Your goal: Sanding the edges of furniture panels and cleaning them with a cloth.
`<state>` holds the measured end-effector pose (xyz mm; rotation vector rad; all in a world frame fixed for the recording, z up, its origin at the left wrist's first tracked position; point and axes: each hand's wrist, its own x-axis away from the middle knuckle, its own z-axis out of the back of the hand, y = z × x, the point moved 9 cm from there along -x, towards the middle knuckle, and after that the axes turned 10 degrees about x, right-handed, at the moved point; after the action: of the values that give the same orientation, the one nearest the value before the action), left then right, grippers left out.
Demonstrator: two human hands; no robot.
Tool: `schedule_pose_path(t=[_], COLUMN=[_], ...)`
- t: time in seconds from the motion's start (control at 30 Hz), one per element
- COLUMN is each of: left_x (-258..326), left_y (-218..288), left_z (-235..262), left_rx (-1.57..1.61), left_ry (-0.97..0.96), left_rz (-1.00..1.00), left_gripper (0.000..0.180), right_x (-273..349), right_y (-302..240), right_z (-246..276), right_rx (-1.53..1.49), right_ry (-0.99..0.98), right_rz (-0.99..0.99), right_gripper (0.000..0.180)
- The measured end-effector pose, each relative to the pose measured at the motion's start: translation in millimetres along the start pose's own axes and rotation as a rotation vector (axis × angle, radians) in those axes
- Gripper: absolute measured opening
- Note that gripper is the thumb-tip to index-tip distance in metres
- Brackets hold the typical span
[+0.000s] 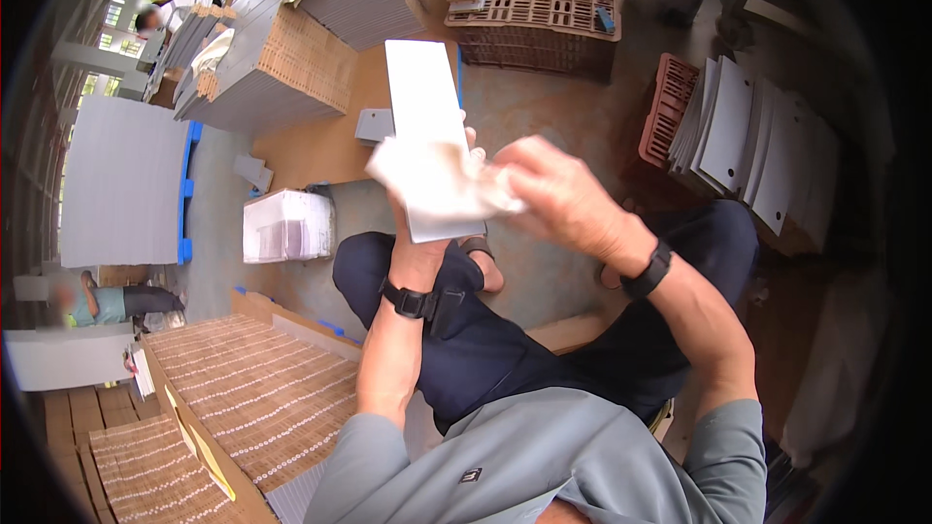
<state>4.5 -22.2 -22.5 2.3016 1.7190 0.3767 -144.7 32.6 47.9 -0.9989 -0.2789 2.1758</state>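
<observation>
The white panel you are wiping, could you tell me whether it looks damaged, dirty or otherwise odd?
Nothing stands out: the white panel, held by the left hand, looks flat and clean where visible; the right hand presses a white cloth over its lower part.

Left hand (419,254) mostly hidden behind the white panel (427,126). Panel's lower middle covered by white cloth (437,180). Right hand (558,196) motion-blurred, fingertips indistinct.

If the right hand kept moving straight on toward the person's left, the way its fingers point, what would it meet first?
The right hand already presses a white cloth against the white rectangular panel that the left hand holds upright. Going on, it would likely just wipe across that panel; depth is hard to judge.
</observation>
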Motion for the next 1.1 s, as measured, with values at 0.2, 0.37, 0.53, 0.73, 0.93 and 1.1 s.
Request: schedule_pose_path(t=[0.2,0.37,0.53,0.73,0.93,1.1], left_x=[16.0,29.6,43.5,27.1,24.2,11.3], left_y=[-8.3,-12.9,-53.4,-59.5,-27.1,-26.3], left_z=[14.1,48.5,19.6,10.9,39.8,15.8], left_rx=[-0.279,-0.182,-0.315,-0.192,-0.238,-0.015], left_ry=[0.07,-0.118,0.048,-0.006,0.285,0.066], left_rz=[0.078,0.122,0.491,0.393,0.073,0.177], left_gripper=[0.06,0.048,0.074,0.079,0.071,0.072], right_x=[-12.2,-33.1,-45.0,-35.8,-14.3,56.0], right_y=[-23.4,-11.6,66.1,100.8,-17.2,-74.5], right_z=[-28.5,-15.7,41.7,68.2,-33.1,-47.9], right_rx=[0.099,0.219,0.435,0.477,0.122,0.002], right_ry=[-0.061,0.064,0.348,0.466,-0.054,-0.587], right_rz=[0.153,0.119,-0.158,-0.334,0.092,0.181], right_gripper=[0.03,0.018,0.022,0.019,0.021,0.015])
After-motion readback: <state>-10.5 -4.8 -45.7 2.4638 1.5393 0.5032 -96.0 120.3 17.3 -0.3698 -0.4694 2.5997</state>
